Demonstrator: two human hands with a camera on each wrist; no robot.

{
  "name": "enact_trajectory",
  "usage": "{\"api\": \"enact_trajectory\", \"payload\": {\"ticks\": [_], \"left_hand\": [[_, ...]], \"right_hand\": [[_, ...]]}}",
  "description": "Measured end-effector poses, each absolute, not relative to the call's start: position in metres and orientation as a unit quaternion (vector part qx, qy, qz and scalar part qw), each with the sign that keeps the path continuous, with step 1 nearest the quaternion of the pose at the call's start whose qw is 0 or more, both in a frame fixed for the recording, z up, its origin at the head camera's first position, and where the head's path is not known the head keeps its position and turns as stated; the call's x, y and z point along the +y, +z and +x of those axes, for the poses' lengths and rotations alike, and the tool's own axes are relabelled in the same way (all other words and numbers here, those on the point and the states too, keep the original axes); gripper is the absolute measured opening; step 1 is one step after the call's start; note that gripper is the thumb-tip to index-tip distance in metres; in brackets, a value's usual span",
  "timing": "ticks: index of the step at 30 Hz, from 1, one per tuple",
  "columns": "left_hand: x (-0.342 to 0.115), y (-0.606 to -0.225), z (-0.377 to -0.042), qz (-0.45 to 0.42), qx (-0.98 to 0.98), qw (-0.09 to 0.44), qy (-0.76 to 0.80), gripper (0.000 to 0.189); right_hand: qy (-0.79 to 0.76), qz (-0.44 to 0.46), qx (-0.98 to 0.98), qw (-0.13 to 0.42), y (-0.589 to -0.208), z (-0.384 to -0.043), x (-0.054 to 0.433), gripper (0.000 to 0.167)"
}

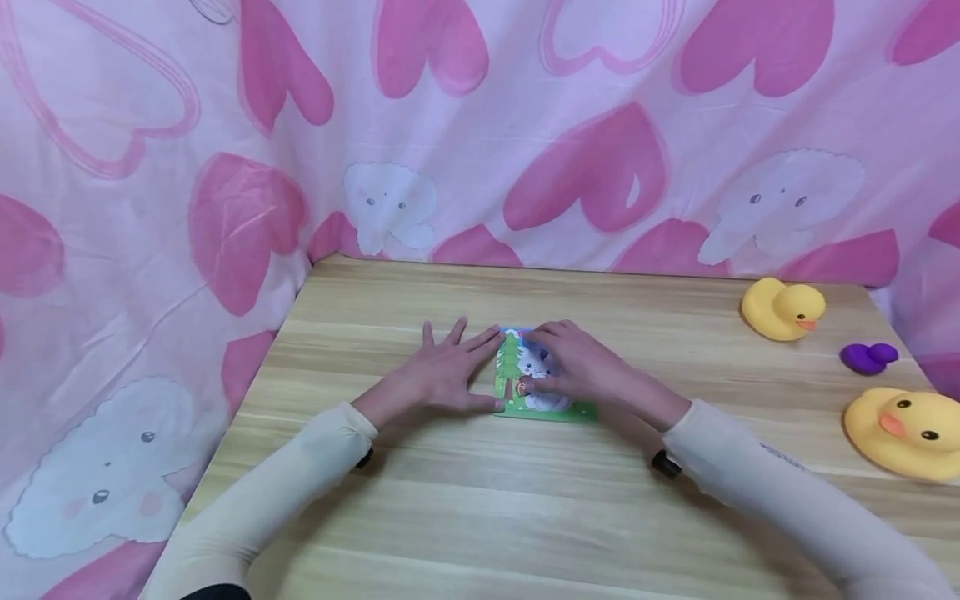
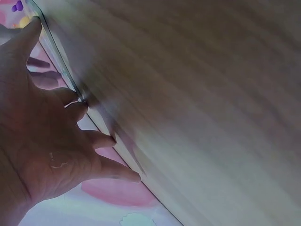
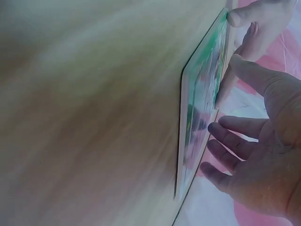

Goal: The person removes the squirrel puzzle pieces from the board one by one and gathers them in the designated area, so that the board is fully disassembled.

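Seemingly to steady the board (image 1: 523,360), the left hand (image 1: 448,373), fingers spread, touches its left edge, while the right hand (image 1: 581,358), fingers loosely parted, arches over it.

Creased pale pink fabric (image 1: 480,133), printed with deeper pink hearts (image 1: 592,158) and fluffy white cartoon animals (image 1: 112,467), hangs across the upper half of the head view and down its left side. A light wood-grain tabletop (image 1: 480,533) fills the lower middle, a soft sheen of light near the bottom centre.
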State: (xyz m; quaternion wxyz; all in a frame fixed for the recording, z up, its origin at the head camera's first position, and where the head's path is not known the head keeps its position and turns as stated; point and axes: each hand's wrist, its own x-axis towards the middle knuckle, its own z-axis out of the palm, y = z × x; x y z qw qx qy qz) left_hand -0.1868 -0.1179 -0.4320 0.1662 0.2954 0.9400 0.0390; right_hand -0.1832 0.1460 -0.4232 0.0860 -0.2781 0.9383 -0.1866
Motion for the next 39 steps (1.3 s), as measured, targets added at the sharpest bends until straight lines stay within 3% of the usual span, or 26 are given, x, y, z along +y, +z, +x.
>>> {"api": "enact_trajectory", "payload": {"ticks": [19,27,34,39], "left_hand": [[-0.116,-0.427,-0.186,0.283,0.941,0.184,0.025,0.113],[-0.115,-0.427,-0.187,0.285,0.940,0.183,0.027,0.114],[-0.117,-0.430,-0.185,0.278,0.942,0.188,0.024,0.116],[-0.116,-0.431,-0.184,0.282,0.940,0.190,0.030,0.115]], "right_hand": [[-0.136,-0.208,0.961,0.125,-0.410,-0.206,0.102,0.082],[-0.155,-0.204,0.958,0.126,-0.412,-0.209,0.106,0.082],[-0.210,-0.201,0.941,0.174,-0.419,-0.216,0.107,0.079],[-0.197,-0.194,0.944,0.177,-0.421,-0.216,0.109,0.079]]}}
